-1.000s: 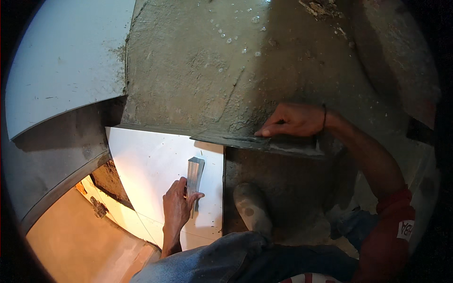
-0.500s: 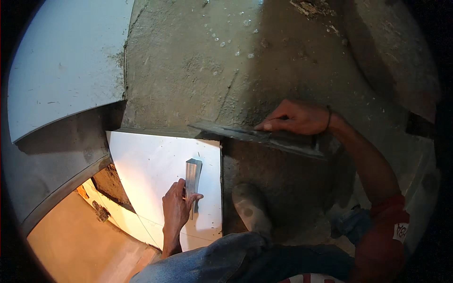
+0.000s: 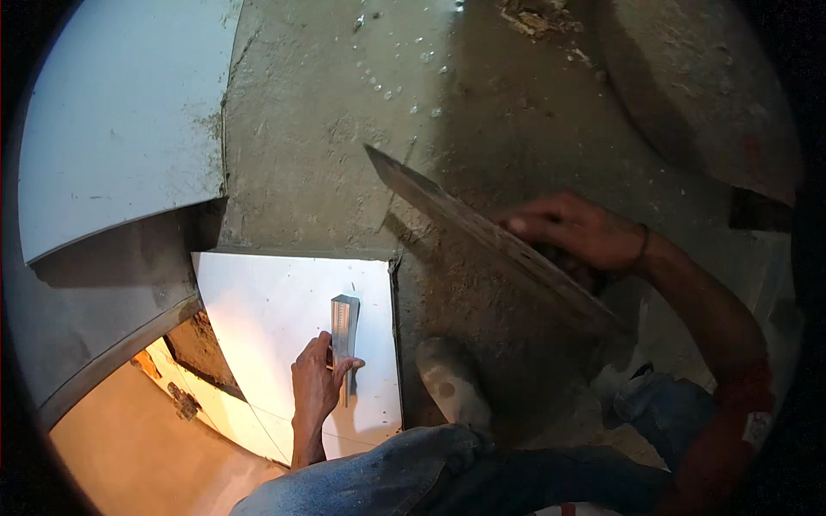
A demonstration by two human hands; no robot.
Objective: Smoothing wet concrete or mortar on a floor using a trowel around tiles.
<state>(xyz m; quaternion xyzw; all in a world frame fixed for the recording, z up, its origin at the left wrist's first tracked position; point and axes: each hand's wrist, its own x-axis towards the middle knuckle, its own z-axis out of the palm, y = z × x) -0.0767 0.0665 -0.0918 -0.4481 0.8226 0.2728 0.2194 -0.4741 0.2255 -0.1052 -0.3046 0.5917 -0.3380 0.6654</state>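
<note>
My right hand [image 3: 589,234] grips a long rectangular plastering trowel [image 3: 465,222]. The trowel slants from upper left to lower right, seen nearly edge-on, and seems raised off the grey wet mortar bed [image 3: 318,163], with a dark shadow beside it. My left hand [image 3: 315,389] is closed around a short silvery metal channel [image 3: 344,316], thumb on one side and fingers on the other. That channel lies over a white tile [image 3: 258,301], whose right edge borders darker, rough mortar.
Another pale slab [image 3: 129,120] stands at the upper left above a grey ledge [image 3: 112,292]. My shoe [image 3: 449,378] rests beside the white tile. A crumbly lump [image 3: 540,17] lies at the far edge. Warm light falls on an orange-tan surface [image 3: 155,439] at the lower left.
The right hand has moved to the right, and the trowel has swung from almost level to a steep slant, its left tip now farther away. My left hand still holds the channel.
</note>
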